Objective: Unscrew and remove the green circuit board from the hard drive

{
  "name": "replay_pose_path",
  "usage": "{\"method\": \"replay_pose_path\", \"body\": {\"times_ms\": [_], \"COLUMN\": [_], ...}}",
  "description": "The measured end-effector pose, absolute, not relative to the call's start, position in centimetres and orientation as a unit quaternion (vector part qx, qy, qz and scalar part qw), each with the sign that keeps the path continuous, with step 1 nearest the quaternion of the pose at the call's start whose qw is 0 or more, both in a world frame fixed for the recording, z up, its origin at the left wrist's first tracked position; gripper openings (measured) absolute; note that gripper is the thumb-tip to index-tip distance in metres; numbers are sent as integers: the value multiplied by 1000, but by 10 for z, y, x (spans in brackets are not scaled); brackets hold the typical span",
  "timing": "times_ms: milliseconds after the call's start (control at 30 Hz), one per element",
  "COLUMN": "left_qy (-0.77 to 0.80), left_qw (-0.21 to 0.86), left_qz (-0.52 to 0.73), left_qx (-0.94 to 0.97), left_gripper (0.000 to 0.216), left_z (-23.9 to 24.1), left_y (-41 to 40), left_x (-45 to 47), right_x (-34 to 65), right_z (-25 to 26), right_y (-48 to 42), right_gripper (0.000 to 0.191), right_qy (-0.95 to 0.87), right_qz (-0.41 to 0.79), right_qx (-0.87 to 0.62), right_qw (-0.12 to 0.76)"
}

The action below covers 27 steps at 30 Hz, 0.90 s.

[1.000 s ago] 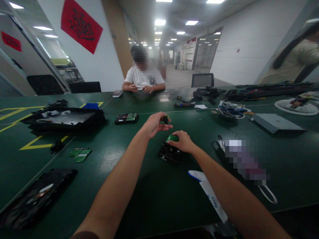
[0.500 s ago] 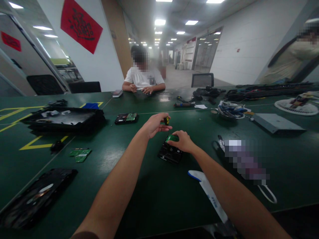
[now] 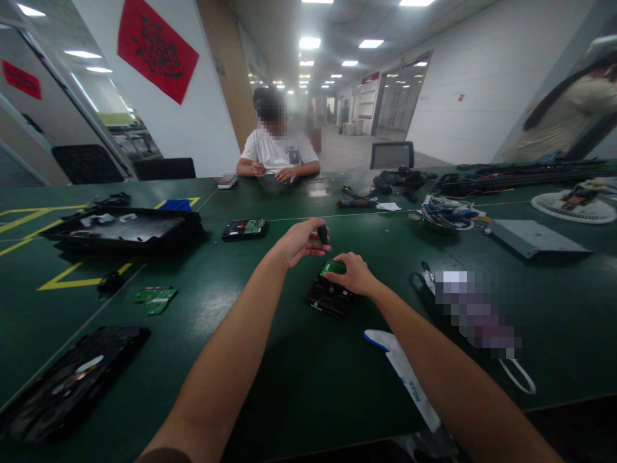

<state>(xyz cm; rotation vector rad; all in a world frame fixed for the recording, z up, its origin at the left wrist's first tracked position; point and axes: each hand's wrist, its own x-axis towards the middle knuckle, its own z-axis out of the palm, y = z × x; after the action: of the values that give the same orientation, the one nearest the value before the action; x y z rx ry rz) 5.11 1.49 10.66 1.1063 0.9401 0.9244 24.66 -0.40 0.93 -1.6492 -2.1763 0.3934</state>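
A black hard drive (image 3: 330,297) with a green circuit board (image 3: 332,267) at its far end lies on the dark green table in front of me. My right hand (image 3: 355,273) grips the drive's far right side, thumb resting on the board. Just above the far edge, my left hand (image 3: 306,244) is closed around a short dark screwdriver (image 3: 322,233) held upright by its handle. The screwdriver's tip is too small to make out. Beneath my right forearm lies a white and blue strip (image 3: 409,376), partly hidden.
Another hard drive (image 3: 245,229) sits farther left, near a black tray (image 3: 130,231). Loose green circuit boards (image 3: 157,298) and a black casing (image 3: 72,386) lie at left. At right are a bowl of cables (image 3: 446,215) and a grey metal box (image 3: 537,239). A person (image 3: 278,151) sits opposite.
The screwdriver handle has turned in my left hand: its yellow marking faced me before and now only dark shows. My right hand and the drive stay in place.
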Motion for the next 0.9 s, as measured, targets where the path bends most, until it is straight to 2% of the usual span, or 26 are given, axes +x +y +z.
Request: {"method": "replay_pose_path", "body": {"times_ms": [233,900], "left_qy": [396,421], "left_qw": [695,679], "left_qz": [392,364], "left_qx": [454,478], "left_gripper": [29,34], "left_z": [103,104], "left_y": [17,18], "left_x": [50,45], "right_x": [245,247], "right_z": [10,9], "right_y": [-5,-4], "right_gripper": [59,61], "right_qy": [-774,-775], "right_qz": [136,146], "right_qx": [-589,-584], "right_qw": [189,192]}}
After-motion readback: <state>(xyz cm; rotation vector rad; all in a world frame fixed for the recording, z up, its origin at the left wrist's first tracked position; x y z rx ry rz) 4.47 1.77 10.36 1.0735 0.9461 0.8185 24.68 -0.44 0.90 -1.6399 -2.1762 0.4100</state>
